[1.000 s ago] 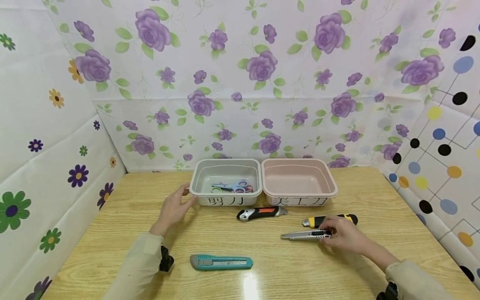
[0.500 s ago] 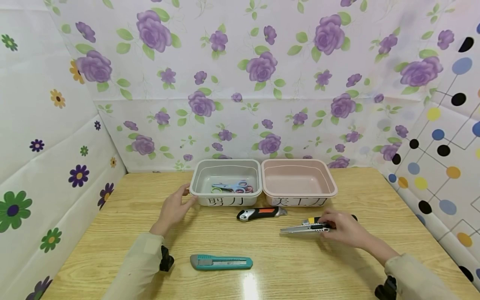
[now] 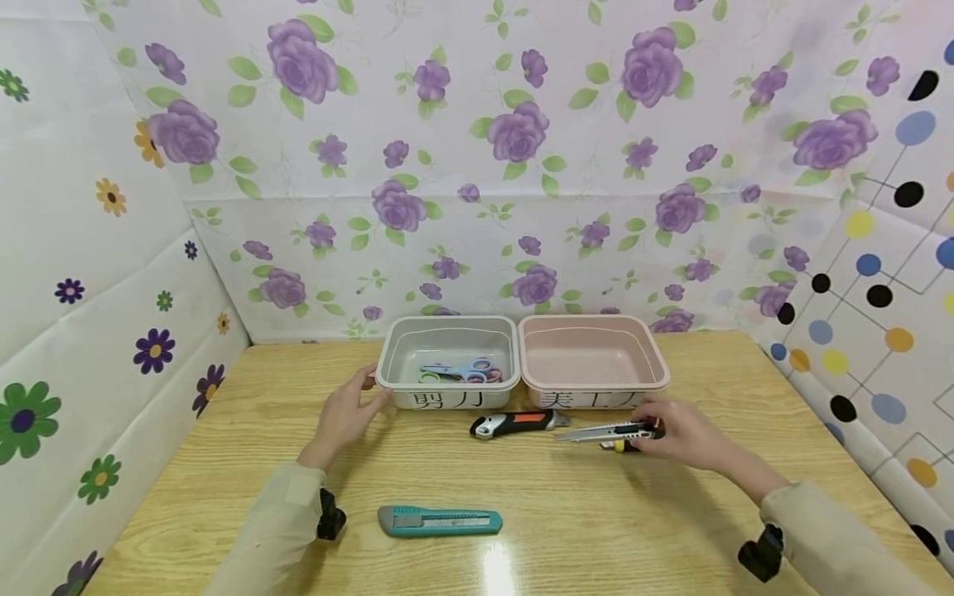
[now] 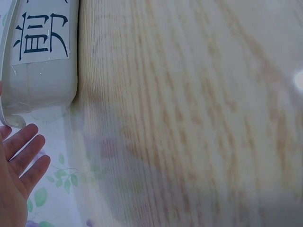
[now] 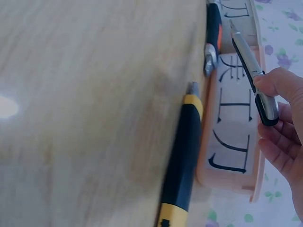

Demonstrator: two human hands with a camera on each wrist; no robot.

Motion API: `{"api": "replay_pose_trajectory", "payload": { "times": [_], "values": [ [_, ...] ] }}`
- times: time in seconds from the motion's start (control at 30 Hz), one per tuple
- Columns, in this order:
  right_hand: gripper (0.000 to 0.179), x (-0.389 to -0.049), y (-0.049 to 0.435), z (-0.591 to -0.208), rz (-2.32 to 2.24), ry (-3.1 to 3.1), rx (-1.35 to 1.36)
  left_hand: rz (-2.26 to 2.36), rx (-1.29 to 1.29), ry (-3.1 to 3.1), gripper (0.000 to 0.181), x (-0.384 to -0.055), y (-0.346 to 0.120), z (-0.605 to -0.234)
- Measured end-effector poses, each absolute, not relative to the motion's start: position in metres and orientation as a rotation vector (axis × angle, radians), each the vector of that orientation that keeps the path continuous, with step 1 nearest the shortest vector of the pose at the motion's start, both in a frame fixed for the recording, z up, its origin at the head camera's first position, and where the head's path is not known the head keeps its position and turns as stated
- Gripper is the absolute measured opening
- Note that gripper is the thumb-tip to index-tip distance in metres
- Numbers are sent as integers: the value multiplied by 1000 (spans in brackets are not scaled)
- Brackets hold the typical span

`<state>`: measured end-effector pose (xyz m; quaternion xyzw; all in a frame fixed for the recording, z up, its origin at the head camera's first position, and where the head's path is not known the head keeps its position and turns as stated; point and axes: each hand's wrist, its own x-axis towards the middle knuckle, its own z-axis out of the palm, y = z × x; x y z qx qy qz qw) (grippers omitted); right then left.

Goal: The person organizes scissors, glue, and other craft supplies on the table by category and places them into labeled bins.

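Over wooden worktop (image 3: 581,530), right of frame centre, pinching silver knife (image 3: 605,433) far back with right hand (image 3: 684,436), presumably avoiding the blade end (image 5: 238,40); centre-left, resting uncurled left hand (image 3: 346,422) against grey bin (image 3: 447,386), perhaps steadying it.

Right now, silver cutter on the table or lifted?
Lifted: the right wrist view shows the right hand pinching the silver cutter clear of the tabletop.

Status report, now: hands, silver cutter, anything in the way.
Right hand holds silver cutter above table. Left hand at near corner of grey bin. Possible snag: yellow-black cutter lying close by on table.
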<state>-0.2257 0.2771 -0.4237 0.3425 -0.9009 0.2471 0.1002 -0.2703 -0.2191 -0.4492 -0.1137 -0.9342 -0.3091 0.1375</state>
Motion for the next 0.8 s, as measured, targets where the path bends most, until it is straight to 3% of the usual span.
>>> {"api": "replay_pose_trajectory", "payload": {
  "times": [0.8],
  "values": [
    [18,-252,264,-384,669,-2622,1085,-889,-328,-2699,54,-269,-220,-448]
  ]
}}
